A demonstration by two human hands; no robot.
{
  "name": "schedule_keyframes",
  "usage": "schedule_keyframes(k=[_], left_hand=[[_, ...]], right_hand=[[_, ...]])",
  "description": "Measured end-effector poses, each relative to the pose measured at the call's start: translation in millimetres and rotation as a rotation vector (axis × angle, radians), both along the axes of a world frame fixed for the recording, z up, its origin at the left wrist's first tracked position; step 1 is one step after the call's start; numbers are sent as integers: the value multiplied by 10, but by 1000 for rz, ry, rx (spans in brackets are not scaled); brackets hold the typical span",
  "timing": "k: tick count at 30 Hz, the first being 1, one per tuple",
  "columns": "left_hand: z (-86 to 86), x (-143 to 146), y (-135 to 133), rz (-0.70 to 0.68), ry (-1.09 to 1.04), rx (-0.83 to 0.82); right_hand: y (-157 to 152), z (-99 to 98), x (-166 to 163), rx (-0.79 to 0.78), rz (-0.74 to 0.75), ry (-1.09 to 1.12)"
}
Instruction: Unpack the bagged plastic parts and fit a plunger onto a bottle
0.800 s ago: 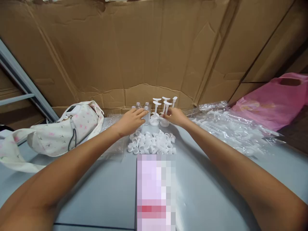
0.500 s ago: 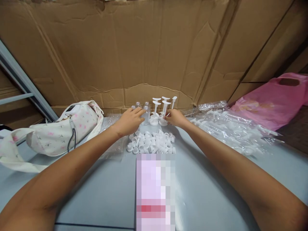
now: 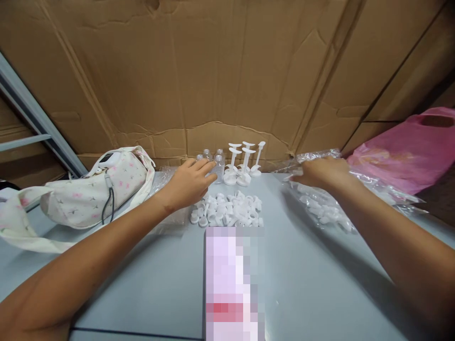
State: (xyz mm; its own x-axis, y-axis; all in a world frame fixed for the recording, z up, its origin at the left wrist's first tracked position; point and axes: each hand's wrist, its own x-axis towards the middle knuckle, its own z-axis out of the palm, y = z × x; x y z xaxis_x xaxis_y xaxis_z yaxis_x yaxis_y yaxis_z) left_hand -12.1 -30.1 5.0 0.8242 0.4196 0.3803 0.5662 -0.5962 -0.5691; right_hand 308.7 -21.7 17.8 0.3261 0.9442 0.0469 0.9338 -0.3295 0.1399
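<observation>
Stands (image 3: 244, 163): white plastic, round bases, thin upright stems, flat tops, clustered at table's (image 3: 159, 274) far edge. Left hand (image 3: 186, 183) spread beside clear bottles (image 3: 214, 163). Right hand (image 3: 322, 173) curled over clear bag (image 3: 330, 208); grip unclear.

Bare forearms, no sleeves, bare hands

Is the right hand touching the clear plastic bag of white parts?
Touching. In the head view the right hand rests on the crinkled clear plastic bag, its fingers down on the film with no gap showing.
</observation>
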Motion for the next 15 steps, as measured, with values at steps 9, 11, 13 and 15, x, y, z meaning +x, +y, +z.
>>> schedule_keyframes(k=[9,11,13,15], left_hand=[[-11,88,-154,-64,1,-2],[-19,91,-179,-75,2,1],[-25,90,-210,-81,3,-2],[-30,90,-245,-85,4,-13]], right_hand=[[-197,-203,194,-113,38,-119],[-221,-191,183,-89,64,-124],[-249,-172,175,-41,94,-113],[-283,-161,179,31,128,-90]])
